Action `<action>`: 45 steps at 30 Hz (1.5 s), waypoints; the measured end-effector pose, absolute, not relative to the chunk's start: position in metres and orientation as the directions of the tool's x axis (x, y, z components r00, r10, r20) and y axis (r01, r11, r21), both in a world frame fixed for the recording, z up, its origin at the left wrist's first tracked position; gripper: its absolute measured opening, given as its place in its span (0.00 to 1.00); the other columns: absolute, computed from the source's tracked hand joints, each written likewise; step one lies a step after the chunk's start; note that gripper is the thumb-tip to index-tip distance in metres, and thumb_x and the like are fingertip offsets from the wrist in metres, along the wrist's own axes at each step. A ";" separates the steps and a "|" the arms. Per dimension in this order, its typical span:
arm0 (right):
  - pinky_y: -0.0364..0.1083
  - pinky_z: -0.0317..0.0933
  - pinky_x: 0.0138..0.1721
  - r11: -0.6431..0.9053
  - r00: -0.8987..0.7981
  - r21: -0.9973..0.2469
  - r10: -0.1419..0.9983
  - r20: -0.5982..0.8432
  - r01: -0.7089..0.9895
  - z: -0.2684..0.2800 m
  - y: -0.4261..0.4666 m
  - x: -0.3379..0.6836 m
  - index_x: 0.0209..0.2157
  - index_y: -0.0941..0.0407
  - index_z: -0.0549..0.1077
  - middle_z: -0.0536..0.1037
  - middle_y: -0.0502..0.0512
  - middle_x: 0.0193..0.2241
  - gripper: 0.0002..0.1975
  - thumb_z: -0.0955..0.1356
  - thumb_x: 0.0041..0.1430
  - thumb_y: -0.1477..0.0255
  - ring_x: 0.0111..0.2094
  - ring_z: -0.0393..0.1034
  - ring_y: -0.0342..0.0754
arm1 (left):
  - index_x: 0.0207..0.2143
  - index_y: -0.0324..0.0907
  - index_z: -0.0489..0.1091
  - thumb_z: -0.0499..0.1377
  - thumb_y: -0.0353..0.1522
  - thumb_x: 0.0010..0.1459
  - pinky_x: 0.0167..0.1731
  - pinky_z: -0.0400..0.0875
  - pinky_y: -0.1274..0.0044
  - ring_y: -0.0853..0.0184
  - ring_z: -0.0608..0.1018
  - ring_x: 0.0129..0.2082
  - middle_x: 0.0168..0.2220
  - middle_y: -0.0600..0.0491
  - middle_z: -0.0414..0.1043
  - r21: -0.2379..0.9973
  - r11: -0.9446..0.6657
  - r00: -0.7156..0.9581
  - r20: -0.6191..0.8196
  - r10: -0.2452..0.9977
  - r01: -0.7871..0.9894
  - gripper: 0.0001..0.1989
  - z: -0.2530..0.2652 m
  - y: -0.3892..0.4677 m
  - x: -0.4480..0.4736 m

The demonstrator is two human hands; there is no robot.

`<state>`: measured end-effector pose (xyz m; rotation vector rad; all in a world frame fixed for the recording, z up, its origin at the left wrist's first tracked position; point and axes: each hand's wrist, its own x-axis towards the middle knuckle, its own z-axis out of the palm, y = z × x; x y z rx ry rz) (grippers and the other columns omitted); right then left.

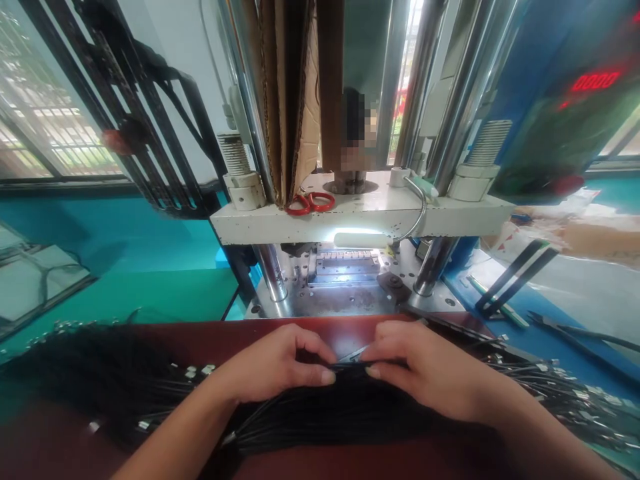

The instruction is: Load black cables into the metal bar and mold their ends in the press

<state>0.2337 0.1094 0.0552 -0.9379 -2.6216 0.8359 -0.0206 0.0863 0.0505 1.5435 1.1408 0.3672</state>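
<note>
My left hand (280,363) and my right hand (425,367) face each other over a bundle of black cables (320,420). Thumb and forefinger of each are pinched on a thin black cable. A small grey, shiny piece (353,357) shows between the fingertips, by the right forefinger; its kind is too small to make out. The bundle lies across a dark red board (285,325) right in front of me, below my hands.
A press stands ahead, with a white crossplate (360,223), a lit metal die (347,267) and red-handled scissors (310,203). More black cables with metal ends lie left (90,360) and right (565,387). Pliers (575,333) rest on the blue surface at right.
</note>
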 end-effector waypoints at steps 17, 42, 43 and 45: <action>0.44 0.57 0.37 0.611 -0.741 -0.610 0.669 0.058 0.504 0.052 0.104 0.231 0.38 0.53 0.73 0.71 0.48 0.34 0.04 0.66 0.61 0.74 0.36 0.66 0.45 | 0.35 0.44 0.74 0.67 0.35 0.48 0.35 0.65 0.78 0.66 0.74 0.36 0.35 0.58 0.75 0.804 -0.067 0.499 -0.299 0.813 0.591 0.11 0.050 0.079 -0.013; 0.42 0.57 0.30 0.554 -0.733 -0.621 0.678 -0.050 0.555 0.045 0.100 0.227 0.29 0.55 0.73 0.72 0.49 0.30 0.04 0.70 0.56 0.71 0.30 0.66 0.45 | 0.35 0.45 0.74 0.64 0.40 0.50 0.31 0.62 0.78 0.65 0.74 0.33 0.33 0.58 0.75 0.730 -0.121 0.479 -0.305 0.823 0.672 0.11 0.046 0.076 -0.017; 0.42 0.57 0.30 0.550 -0.729 -0.624 0.683 -0.046 0.555 0.046 0.099 0.227 0.28 0.55 0.72 0.71 0.49 0.30 0.05 0.70 0.57 0.71 0.30 0.66 0.45 | 0.35 0.45 0.74 0.64 0.40 0.50 0.31 0.62 0.78 0.65 0.74 0.33 0.33 0.58 0.75 0.734 -0.116 0.479 -0.306 0.823 0.669 0.11 0.045 0.076 -0.017; 0.43 0.58 0.33 0.558 -0.728 -0.630 0.685 -0.017 0.540 0.048 0.098 0.227 0.28 0.55 0.71 0.71 0.49 0.31 0.05 0.69 0.58 0.72 0.32 0.66 0.45 | 0.35 0.45 0.74 0.63 0.40 0.51 0.31 0.63 0.78 0.66 0.74 0.33 0.33 0.58 0.75 0.742 -0.117 0.490 -0.306 0.816 0.660 0.11 0.046 0.075 -0.017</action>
